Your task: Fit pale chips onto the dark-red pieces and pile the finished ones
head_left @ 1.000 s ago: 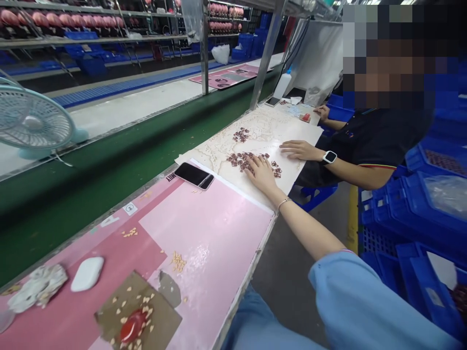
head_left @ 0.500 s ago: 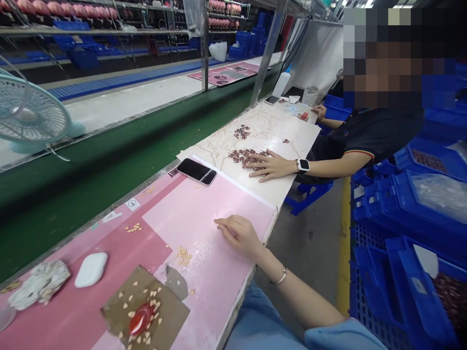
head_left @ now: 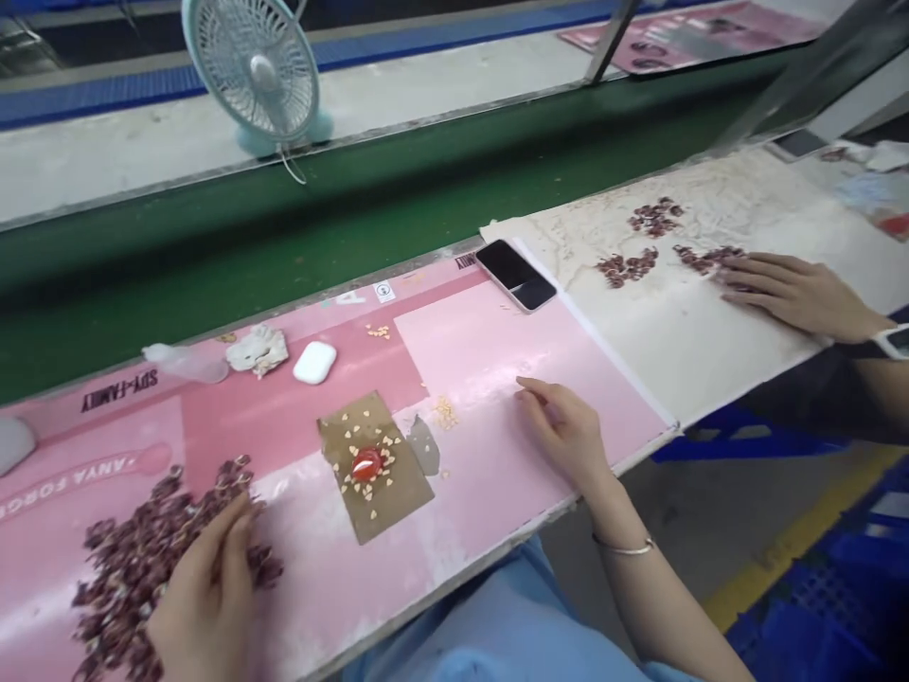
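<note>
The left hand (head_left: 205,592) was curled, fingers together, into the heap of dark red pieces (head_left: 120,606) left of the brown card (head_left: 376,516), its grip unclear, while the right hand (head_left: 564,436) rested empty and loosely open right of that card.

Soft, even indoor light leaves only faint shadows; pale glare sits on the pink table mat (head_left: 490,355), the left hand (head_left: 205,597) looks slightly blurred, and wide-angle distortion bends the frame's edges.
</note>
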Demonstrator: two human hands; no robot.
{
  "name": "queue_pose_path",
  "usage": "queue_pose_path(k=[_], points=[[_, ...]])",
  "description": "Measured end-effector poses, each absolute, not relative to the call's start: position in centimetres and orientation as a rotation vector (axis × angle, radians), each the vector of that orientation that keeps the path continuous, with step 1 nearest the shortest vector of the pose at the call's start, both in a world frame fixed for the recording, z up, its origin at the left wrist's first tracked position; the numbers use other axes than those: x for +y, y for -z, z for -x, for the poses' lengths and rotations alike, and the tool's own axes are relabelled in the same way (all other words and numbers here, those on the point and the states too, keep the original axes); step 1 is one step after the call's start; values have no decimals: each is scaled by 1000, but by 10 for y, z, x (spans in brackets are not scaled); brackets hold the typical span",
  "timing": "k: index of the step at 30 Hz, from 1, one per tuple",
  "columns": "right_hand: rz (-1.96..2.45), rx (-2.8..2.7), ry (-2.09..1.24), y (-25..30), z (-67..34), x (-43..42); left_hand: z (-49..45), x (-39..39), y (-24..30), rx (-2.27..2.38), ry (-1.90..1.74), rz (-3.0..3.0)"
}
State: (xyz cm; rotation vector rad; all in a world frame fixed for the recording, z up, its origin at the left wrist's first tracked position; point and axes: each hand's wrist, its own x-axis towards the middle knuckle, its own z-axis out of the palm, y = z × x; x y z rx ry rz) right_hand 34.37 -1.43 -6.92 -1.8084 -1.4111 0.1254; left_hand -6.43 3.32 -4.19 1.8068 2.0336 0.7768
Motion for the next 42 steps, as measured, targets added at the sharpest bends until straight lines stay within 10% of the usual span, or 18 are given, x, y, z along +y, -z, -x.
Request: queue_pose_path(k=[42], points=[[1604,-1807,-220,59,-305,11,73,38,31,1418,-669,-2877]])
